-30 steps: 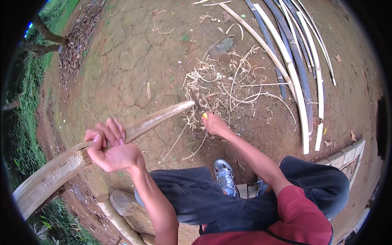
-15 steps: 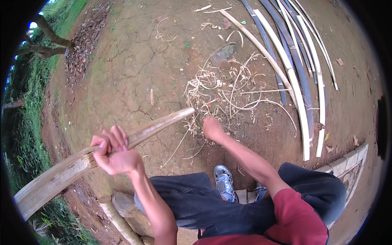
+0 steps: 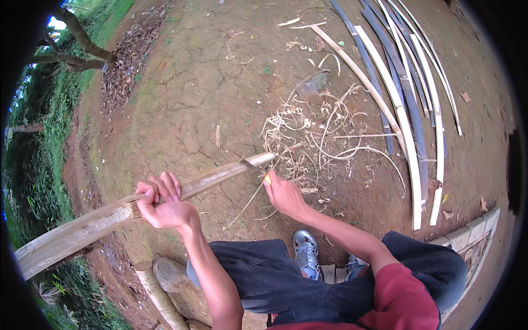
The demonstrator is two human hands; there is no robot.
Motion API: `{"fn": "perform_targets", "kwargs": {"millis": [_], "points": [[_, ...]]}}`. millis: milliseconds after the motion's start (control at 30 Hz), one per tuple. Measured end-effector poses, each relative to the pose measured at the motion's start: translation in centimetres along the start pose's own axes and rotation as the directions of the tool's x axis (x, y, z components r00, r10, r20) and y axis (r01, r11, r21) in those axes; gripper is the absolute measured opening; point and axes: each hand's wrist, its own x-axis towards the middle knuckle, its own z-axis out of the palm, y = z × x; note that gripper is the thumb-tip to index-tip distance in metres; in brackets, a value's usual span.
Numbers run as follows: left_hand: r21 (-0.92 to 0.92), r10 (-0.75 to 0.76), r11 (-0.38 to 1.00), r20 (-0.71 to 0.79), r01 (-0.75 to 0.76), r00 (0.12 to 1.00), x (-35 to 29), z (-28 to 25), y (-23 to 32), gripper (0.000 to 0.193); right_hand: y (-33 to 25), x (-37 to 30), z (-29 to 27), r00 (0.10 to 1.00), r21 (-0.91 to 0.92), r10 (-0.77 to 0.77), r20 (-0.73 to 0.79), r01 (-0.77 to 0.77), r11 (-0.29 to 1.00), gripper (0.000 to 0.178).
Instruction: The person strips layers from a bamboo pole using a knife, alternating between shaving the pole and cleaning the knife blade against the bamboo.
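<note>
A long split length of bamboo slants from the lower left edge up toward the middle, its pale hollow side facing up. My left hand is closed around it about midway along. In front of me, my right hand grips a knife by its yellow-orange handle, which shows only in part. The dark knife blade lies across the bamboo close to its narrow far end. Just beyond that end, curled bamboo shavings lie heaped on the ground.
Several long bamboo strips, pale and dark, lie side by side at the right. A flat stone rests behind the shavings. Low brick edging runs at the lower right. A log and a rounded stone sit at the lower left.
My right hand has shifted slightly, and the knife blade and handle now show against the bamboo. My left hand keeps its hold. The whole view has shifted a little.
</note>
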Motion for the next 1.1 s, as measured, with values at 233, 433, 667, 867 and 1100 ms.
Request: {"fn": "perform_targets", "kwargs": {"millis": [233,433,667,867,1100], "points": [[-0.018,-0.007,1.0,-0.039,0.007,0.999,0.7,-0.9,-0.1,0.025,3.2,1.7,2.7,0.949,-0.071,0.306,0.075,-0.301,0.951,0.025],[-0.045,-0.023,0.999,-0.072,0.019,0.997,1.0,-1.2,-0.1,0.022,2.5,1.7,-1.5,0.975,0.061,0.195,0.104,-0.201,0.978,0.028],[-0.045,-0.009,0.999,-0.018,0.009,1.0,-0.1,-0.9,0.0,0.025,-2.4,0.2,-0.7,0.999,-0.108,0.022,0.031,-0.019,0.994,0.017],[-0.042,-0.018,0.999,-0.021,0.017,1.0,-1.1,0.2,0.3,0.024,3.4,1.2,2.7,0.937,-0.12,0.339,0.085,-0.328,0.937,0.022],[-0.037,-0.01,0.999,0.008,0.01,1.0,-0.6,-0.1,0.2,0.024,-1.4,0.6,-0.7,0.995,-0.075,0.088,0.049,-0.085,0.994,0.021]]}}
